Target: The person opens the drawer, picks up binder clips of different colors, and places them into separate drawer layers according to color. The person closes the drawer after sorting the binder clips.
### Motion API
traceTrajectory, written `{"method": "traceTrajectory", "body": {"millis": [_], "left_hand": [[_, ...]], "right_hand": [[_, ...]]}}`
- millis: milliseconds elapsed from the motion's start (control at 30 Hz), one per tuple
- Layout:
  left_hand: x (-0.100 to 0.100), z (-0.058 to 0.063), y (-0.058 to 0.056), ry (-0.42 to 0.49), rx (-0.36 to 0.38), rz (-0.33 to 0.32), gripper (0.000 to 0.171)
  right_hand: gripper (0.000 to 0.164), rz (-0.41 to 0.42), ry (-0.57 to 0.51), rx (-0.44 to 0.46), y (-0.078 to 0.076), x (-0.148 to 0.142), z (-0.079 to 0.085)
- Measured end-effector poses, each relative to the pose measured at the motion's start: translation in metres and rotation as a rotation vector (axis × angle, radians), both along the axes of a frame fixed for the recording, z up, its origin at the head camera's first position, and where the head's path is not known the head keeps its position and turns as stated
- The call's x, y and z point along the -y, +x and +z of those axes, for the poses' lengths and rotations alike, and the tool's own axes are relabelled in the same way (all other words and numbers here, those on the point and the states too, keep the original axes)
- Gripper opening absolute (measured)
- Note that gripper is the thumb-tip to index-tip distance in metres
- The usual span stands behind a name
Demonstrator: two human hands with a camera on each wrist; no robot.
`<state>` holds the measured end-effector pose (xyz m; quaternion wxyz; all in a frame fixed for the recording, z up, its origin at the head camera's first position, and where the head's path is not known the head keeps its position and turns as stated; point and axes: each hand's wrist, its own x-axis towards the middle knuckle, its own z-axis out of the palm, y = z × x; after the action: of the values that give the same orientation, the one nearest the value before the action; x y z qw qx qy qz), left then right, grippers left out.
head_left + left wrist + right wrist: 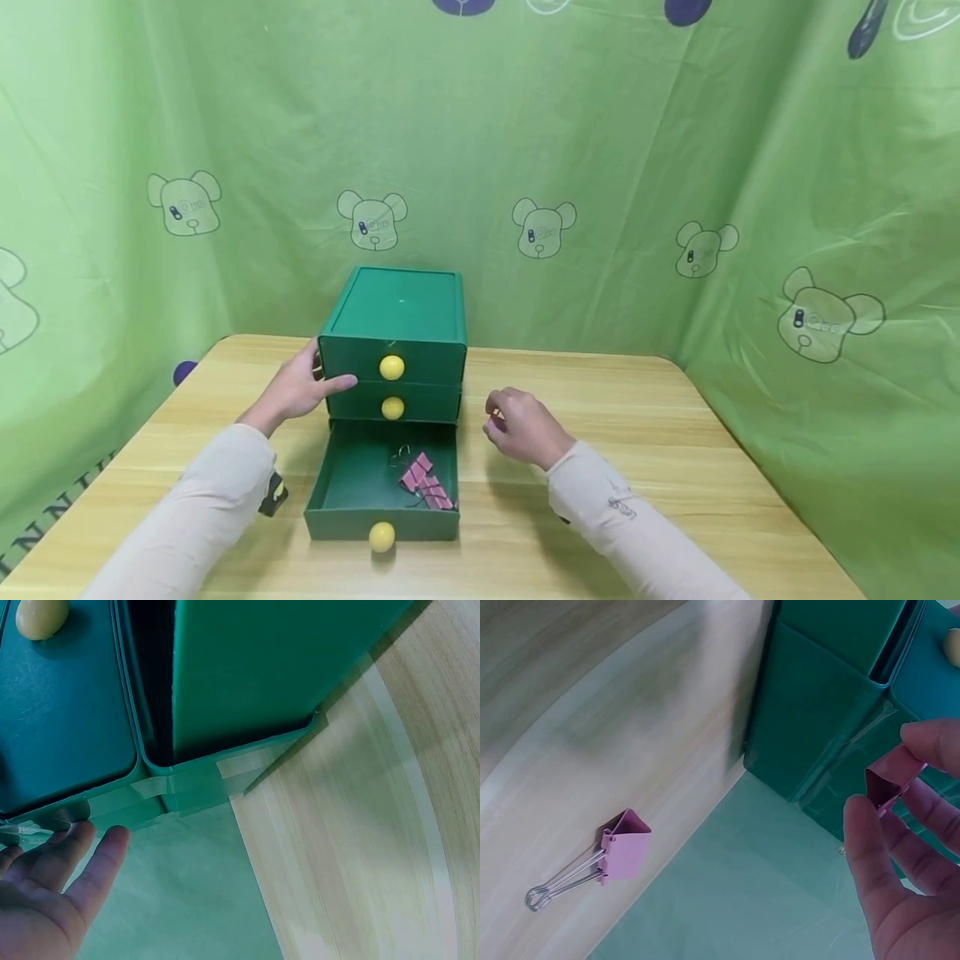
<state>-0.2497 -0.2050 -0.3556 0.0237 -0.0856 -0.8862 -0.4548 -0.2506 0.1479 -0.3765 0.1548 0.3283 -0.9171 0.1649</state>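
Observation:
A green three-drawer organizer (405,304) with round yellow knobs stands on the table. Its bottom drawer (337,525) is pulled out, and pink binder clips (435,493) lie inside toward the right. My left hand (296,387) rests against the organizer's left side, thumb extended over the front; in the left wrist view its fingers (105,862) reach the taped side. To the right of the organizer, my right hand (528,427) pinches a pink binder clip (891,774) between thumb and fingers. Another pink binder clip (626,851), with silver wire handles, lies on the table.
The light wooden table (637,500) extends on both sides of the organizer. A green curtain (465,150) printed with bear heads hangs behind and at both sides. The two upper drawers (352,362) are closed, and a black device (274,496) sits under the left wrist.

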Motion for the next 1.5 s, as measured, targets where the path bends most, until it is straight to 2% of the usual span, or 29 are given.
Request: {"method": "traceTrajectory", "body": {"millis": [400, 1000, 1500], "left_hand": [[0.0, 0.004, 0.002, -0.007, -0.016, -0.001, 0.096], [0.0, 0.002, 0.003, -0.01, 0.004, -0.001, 0.098], [0.0, 0.003, 0.003, -0.013, -0.001, 0.003, 0.096]], "right_hand": [[0.008, 0.016, -0.013, 0.024, 0.004, 0.007, 0.006], [0.007, -0.005, 0.014, 0.032, 0.006, 0.015, 0.003], [0.008, 0.041, -0.004, 0.06, 0.01, 0.022, 0.006]]}}
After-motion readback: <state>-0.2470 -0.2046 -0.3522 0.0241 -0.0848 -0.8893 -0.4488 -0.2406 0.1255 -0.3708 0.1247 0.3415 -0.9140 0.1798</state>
